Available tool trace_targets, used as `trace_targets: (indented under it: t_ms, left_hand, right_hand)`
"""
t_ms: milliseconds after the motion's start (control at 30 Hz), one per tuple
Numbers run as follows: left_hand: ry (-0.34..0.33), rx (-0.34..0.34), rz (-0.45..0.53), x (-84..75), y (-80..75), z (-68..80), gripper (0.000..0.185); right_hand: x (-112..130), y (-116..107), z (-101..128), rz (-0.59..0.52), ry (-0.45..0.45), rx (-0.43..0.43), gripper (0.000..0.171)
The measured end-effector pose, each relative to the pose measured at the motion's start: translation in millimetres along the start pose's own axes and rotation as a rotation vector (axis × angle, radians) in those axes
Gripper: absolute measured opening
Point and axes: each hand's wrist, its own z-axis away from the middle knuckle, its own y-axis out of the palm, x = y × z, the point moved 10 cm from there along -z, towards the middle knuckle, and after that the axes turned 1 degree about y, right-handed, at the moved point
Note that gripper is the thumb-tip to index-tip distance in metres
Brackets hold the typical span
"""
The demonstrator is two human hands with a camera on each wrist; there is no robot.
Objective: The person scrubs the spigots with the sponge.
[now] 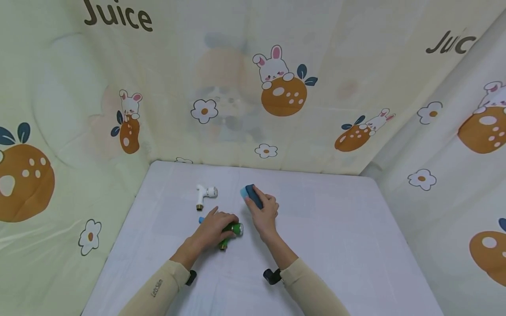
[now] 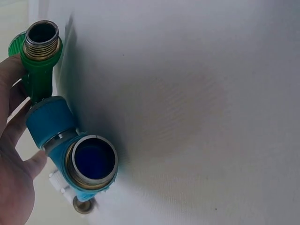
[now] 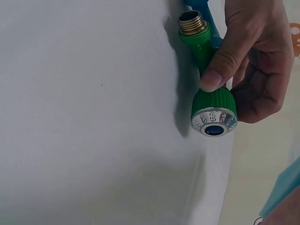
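Observation:
My left hand [image 1: 216, 227] grips a green tap [image 1: 237, 229] with a silver-rimmed knob and a brass threaded end; in the right wrist view the thumb lies across its body. Close beside that tap is a blue tap [image 2: 96, 161], partly hidden by the hand in the head view, its wide threaded mouth facing the left wrist camera. To the right, my right hand [image 1: 265, 215] pinches a small two-tone block [image 1: 254, 196], dark blue with a light blue side, that looks like a sponge. Only a light blue corner [image 3: 281, 187] of it shows in the right wrist view.
A white tap [image 1: 203, 194] with a brass threaded end lies on the table behind the left hand. The white-covered table [image 1: 336, 245] reaches back to a patterned curtain [image 1: 174, 87], with more curtain hanging at both sides.

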Motion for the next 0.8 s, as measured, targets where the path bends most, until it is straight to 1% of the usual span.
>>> trace_targets:
  t_ms: [267,367,467,600,700,800]
  left_hand:
    - [-0.040,0.036,-0.034,5.9,9.2,-4.2,0.031]
    - [-0.054,0.039,-0.035,7.3,10.4,-5.2,0.031]
    - [-0.060,0.029,-0.023,7.7,10.5,-4.9,0.033]
    - [-0.065,0.006,0.027,8.7,10.3,-3.0,0.035]
    - [-0.082,-0.008,0.058,13.4,11.0,-1.7,0.040]
    - [-0.100,-0.050,0.069,20.6,7.3,-0.3,0.049]
  right_hand:
    - [-1.5,0.8,1.3,-0.013,0.003,0.006,0.055]
    - [-0.7,0.5,1.4,-0.014,-0.001,0.008,0.055]
    - [-1.8,1.0,1.9,-0.008,0.009,0.015,0.055]
    - [-5.1,2.2,2.6,-0.005,0.028,0.021,0.055]
    - [-6.3,1.6,3.0,-0.004,0.027,0.016,0.055]
    - [-6.4,0.4,4.1,-0.002,0.026,0.012,0.054]
